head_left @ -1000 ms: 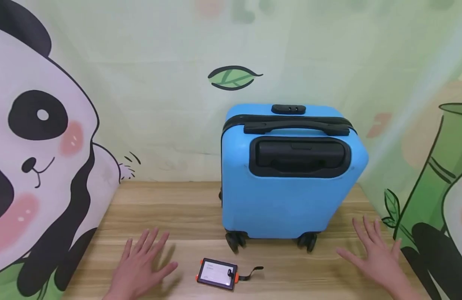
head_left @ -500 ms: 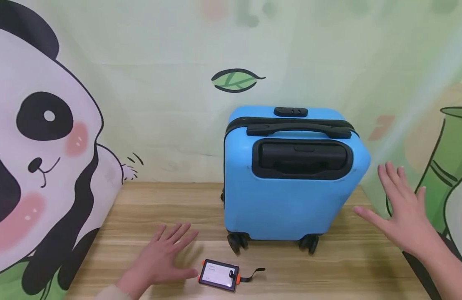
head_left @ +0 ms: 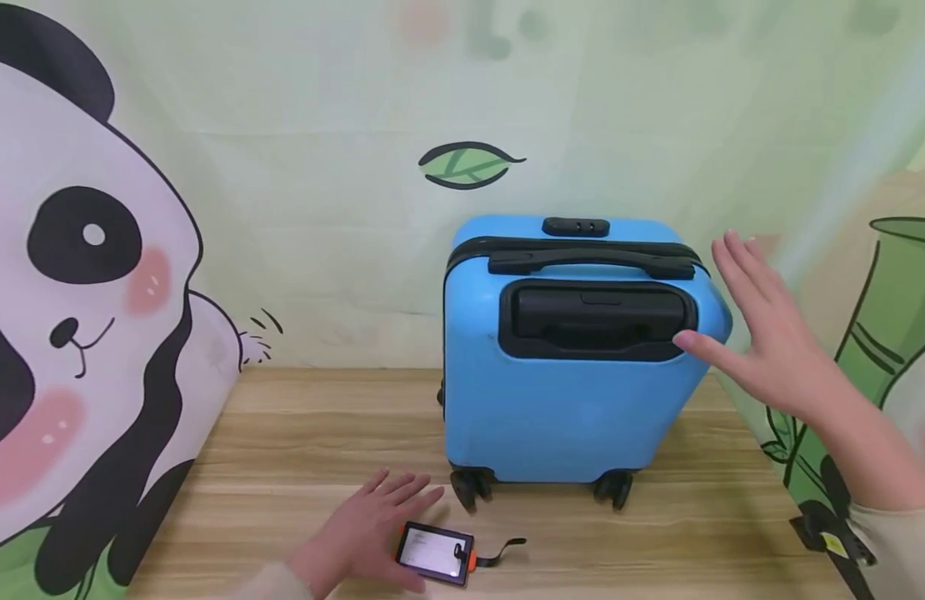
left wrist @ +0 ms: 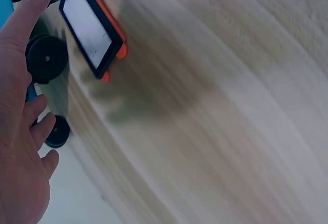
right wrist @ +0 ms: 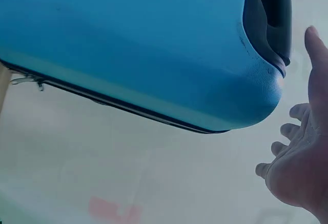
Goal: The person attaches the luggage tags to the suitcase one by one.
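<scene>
A blue suitcase point(head_left: 552, 408) stands upright on its black wheels. Its black carry handle point(head_left: 593, 260) lies across the top edge, and the black trolley handle point(head_left: 601, 317) sits in the recess below. My right hand point(head_left: 770, 333) is at the suitcase's upper right corner, fingers spread and straight; the right wrist view shows a gap between hand and shell. A luggage tag point(head_left: 436, 552) with black frame, white card and orange edges lies flat in front, its black strap point(head_left: 502, 552) pointing right. My left hand point(head_left: 368, 529) hovers at the tag's left side, fingers extended, holding nothing.
The wooden tabletop point(head_left: 305, 433) spreads under everything. Behind it hangs a pale green cloth backdrop point(head_left: 320, 192) with a printed panda point(head_left: 80, 292) on the left and bamboo on the right. A black combination lock point(head_left: 575, 227) is set in the suitcase's top.
My right hand has risen from the table's right side to the suitcase's upper corner. My left hand has moved right to the luggage tag. Suitcase and tag have stayed put.
</scene>
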Demonstrator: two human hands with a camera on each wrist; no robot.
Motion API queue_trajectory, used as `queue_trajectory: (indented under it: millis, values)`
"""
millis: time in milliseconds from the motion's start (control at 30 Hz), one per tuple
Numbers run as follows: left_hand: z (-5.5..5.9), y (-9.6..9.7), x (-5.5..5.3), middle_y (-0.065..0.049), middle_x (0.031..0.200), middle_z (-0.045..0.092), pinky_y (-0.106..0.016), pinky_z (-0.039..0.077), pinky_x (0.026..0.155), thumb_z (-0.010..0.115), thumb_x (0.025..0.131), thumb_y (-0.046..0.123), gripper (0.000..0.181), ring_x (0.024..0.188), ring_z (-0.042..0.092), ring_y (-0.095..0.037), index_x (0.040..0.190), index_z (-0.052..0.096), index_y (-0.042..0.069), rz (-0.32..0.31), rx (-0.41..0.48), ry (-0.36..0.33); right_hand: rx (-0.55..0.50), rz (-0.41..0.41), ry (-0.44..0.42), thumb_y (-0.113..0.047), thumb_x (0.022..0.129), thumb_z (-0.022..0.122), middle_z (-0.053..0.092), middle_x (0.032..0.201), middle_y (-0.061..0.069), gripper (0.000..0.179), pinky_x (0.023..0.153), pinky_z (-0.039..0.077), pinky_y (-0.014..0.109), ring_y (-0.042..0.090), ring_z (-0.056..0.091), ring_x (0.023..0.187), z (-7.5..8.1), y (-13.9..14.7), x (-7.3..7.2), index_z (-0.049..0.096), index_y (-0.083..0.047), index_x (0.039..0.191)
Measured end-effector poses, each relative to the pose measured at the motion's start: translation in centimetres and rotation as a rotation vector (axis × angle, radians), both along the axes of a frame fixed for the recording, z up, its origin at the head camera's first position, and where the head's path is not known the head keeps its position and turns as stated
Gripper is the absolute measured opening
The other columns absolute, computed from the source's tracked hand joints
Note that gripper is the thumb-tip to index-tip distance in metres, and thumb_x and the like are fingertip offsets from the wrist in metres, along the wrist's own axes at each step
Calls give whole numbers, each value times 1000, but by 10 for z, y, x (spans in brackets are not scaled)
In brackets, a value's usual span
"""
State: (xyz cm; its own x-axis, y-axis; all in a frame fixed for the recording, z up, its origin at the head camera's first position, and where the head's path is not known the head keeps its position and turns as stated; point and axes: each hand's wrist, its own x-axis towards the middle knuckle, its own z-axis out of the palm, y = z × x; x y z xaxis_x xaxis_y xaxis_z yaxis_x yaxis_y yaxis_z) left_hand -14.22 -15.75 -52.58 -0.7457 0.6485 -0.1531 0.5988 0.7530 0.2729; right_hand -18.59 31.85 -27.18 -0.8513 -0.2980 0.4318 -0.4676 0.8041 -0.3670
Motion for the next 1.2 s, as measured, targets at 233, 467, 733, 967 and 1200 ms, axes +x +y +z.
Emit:
queue_trajectory:
  millis: [233, 467, 733, 967, 1200]
  values:
    - [-17, 8, -2, -6, 170, 41, -61, 27, 127, 78, 72, 84, 117, 155, 40, -32, 166, 40, 25, 8, 28, -11, -8, 0, -2, -41, 99, 77, 5, 181, 6, 100, 128, 4, 70, 33, -2, 166, 3, -5, -18, 13, -19, 173]
    - [-26, 11, -3, -7, 169, 42, -62, 28, 126, 80, 71, 83, 117, 155, 39, -31, 165, 43, 23, 23, 51, -29, -24, -15, -97, -42, 100, 74, 12, 179, 14, 98, 126, 13, 72, 43, 11, 164, -7, -7, -26, 12, -22, 173]
    - [-35, 14, -2, -7, 168, 44, -61, 31, 125, 81, 70, 84, 120, 154, 41, -31, 165, 43, 21, 33, 76, -44, -58, -33, -95, -42, 100, 74, 19, 177, 18, 95, 123, 19, 74, 46, 19, 161, -12, -9, -27, 17, -25, 173]
    - [-46, 22, -2, -4, 160, 54, -57, 39, 122, 86, 70, 77, 112, 147, 51, -29, 160, 51, 19, 36, 132, -58, -69, -34, -85, -41, 100, 75, 20, 177, 17, 92, 122, 21, 75, 46, 21, 161, -14, -9, -28, 21, -29, 172]
    - [-54, 30, -1, -2, 151, 62, -48, 50, 113, 88, 77, 67, 93, 138, 59, -25, 150, 61, 18, 44, 128, -33, -79, -22, -60, -38, 99, 77, 24, 175, 18, 90, 122, 23, 75, 45, 22, 160, -15, -10, -27, 25, -29, 172]
